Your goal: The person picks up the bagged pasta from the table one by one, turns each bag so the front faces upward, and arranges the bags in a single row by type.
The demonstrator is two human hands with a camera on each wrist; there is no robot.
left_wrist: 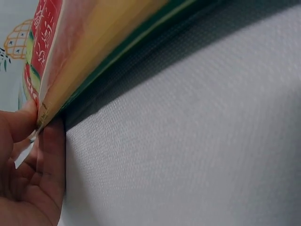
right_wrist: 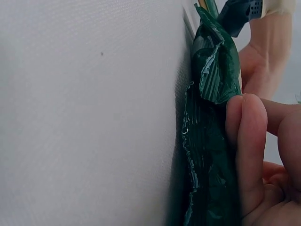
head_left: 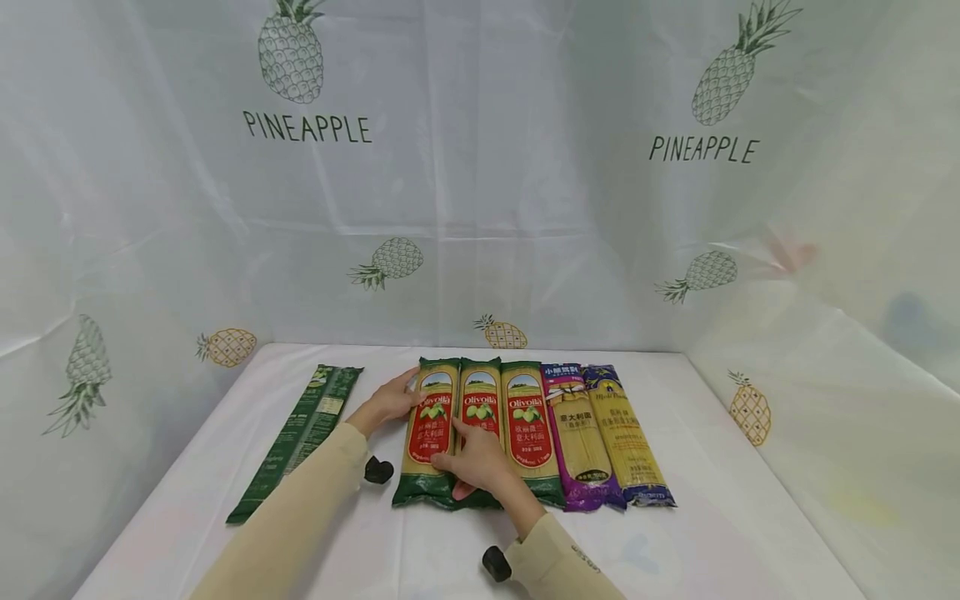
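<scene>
Three green-ended spaghetti packs with red labels lie side by side in the head view: the left spaghetti pack point(head_left: 431, 417), the middle spaghetti pack point(head_left: 480, 400) and the right spaghetti pack point(head_left: 531, 417). My left hand point(head_left: 393, 400) pinches the left pack's outer edge; in the left wrist view the thumb point(left_wrist: 26, 117) is above that edge and fingers are beneath. Lower down, my right hand point(head_left: 483, 458) reaches across the middle pack, its thumb over the left pack and fingers at the seam between the two. The right wrist view shows its fingertips point(right_wrist: 249, 108) against the crumpled green ends.
A purple spaghetti pack point(head_left: 581, 433) and a blue-and-yellow spaghetti pack point(head_left: 630, 437) adjoin the row on the right. Another green pack point(head_left: 300, 442) lies apart at the left, slanted. Pineapple-print sheeting point(head_left: 480, 183) hangs behind the white table point(head_left: 720, 533).
</scene>
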